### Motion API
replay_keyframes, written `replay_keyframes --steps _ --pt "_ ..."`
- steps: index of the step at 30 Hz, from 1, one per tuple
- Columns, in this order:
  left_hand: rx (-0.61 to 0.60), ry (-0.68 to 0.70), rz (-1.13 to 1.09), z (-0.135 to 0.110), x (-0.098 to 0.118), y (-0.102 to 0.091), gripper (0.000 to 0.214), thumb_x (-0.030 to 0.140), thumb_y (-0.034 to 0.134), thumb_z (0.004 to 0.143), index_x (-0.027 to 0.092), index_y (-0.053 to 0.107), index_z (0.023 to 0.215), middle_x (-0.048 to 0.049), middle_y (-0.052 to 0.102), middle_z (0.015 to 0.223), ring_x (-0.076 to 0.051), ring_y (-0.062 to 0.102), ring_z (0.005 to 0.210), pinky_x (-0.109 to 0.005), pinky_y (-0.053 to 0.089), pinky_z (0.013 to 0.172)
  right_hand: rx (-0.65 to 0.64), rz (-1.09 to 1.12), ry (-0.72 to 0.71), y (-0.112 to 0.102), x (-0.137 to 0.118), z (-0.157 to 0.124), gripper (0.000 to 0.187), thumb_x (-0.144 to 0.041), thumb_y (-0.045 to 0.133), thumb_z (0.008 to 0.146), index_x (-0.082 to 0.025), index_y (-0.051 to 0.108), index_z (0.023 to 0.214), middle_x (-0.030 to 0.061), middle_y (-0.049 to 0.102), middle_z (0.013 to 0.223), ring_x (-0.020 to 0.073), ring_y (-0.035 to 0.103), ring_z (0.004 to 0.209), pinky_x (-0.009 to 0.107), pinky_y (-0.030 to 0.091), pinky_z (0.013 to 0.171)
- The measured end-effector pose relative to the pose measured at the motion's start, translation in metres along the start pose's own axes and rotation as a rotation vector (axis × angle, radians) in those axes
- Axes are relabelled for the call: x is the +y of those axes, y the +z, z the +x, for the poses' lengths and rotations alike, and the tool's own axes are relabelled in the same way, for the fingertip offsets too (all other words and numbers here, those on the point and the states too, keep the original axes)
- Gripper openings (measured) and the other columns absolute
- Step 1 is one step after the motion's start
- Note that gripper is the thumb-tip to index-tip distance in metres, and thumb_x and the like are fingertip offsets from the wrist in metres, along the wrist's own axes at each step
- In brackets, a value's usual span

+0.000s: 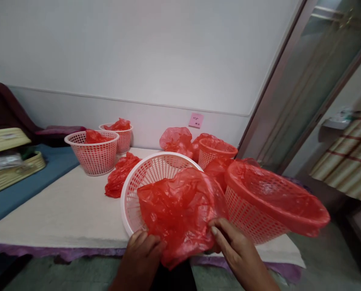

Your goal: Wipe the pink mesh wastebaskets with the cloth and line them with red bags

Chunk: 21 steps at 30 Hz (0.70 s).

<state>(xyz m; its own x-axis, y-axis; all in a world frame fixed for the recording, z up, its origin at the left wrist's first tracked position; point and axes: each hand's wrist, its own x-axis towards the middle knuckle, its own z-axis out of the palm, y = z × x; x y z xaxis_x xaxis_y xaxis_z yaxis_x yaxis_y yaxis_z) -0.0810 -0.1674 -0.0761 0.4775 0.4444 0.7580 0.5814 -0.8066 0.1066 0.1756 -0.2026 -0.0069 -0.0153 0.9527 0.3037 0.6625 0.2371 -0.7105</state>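
A red plastic bag (180, 210) is spread over the near right part of a white mesh basket (126, 202), which leans with its mouth facing me. My right hand (239, 248) pinches the bag's right edge between thumb and fingers. At the basket's near rim, my left hand (145, 254) is closed on the bag's left edge; whether it also grips the rim is hidden. Just right of the bag stands a basket lined with red plastic (253, 214), the film folded over its rim. A crumpled red bag (121, 176) lies left of the white basket.
Two white baskets with red bags inside, a nearer one (92, 157) and a farther one (124, 139), stand at back left. Another red-lined basket (217, 151) and loose red bags (176, 139) are by the wall. A yellow woven box (13, 171) sits left, on the blue surface.
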Motion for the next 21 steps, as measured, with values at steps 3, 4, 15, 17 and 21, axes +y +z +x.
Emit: replay_keyframes --steps 3,4,15,17,21 --pt "0.008 0.008 0.015 0.0 0.003 0.001 0.029 0.022 0.034 0.099 0.02 0.063 0.097 -0.001 0.066 0.079 -0.017 0.054 0.071 -0.034 0.037 0.078 0.078 0.128 0.113 0.007 0.02 -0.003 0.03 -0.047 0.047 0.089 -0.022 0.055 0.073 -0.0017 0.057 0.064 0.0144 0.057 0.055 0.025 0.046 0.052" --pt "0.008 0.014 0.021 0.0 0.005 0.001 0.03 0.023 0.033 0.099 0.02 0.063 0.097 -0.0011 0.066 0.08 -0.017 0.054 0.071 -0.034 0.037 0.079 0.084 0.176 0.167 0.008 0.024 -0.002 0.03 -0.049 0.049 0.087 -0.022 0.054 0.074 -0.0025 0.056 0.063 0.0141 0.056 0.051 0.025 0.045 0.049" --pt "0.058 0.056 0.027 -0.008 0.015 0.004 0.038 0.022 0.03 0.099 0.022 0.067 0.091 0.001 0.07 0.077 -0.015 0.056 0.068 -0.033 0.034 0.082 0.252 0.14 0.216 0.002 0.047 0.04 0.045 -0.052 0.061 0.075 -0.016 0.061 0.103 0.0092 0.072 0.092 0.0268 0.067 0.086 0.036 0.052 0.075" --pt "0.051 0.056 0.022 -0.009 0.014 0.004 0.038 0.023 0.03 0.099 0.023 0.067 0.091 0.0013 0.07 0.078 -0.015 0.057 0.068 -0.032 0.035 0.083 0.231 0.224 0.213 0.007 0.046 0.043 0.044 -0.047 0.059 0.077 -0.014 0.062 0.105 0.0108 0.073 0.093 0.0279 0.068 0.088 0.036 0.053 0.073" --pt "0.033 0.056 0.104 -0.012 0.006 -0.004 0.032 0.02 0.034 0.098 0.02 0.066 0.103 -0.0022 0.072 0.091 -0.017 0.061 0.085 -0.034 0.033 0.094 0.292 0.183 0.208 0.011 0.042 0.043 0.039 -0.042 0.056 0.077 -0.013 0.064 0.103 0.01 0.073 0.089 0.0266 0.068 0.083 0.034 0.052 0.068"
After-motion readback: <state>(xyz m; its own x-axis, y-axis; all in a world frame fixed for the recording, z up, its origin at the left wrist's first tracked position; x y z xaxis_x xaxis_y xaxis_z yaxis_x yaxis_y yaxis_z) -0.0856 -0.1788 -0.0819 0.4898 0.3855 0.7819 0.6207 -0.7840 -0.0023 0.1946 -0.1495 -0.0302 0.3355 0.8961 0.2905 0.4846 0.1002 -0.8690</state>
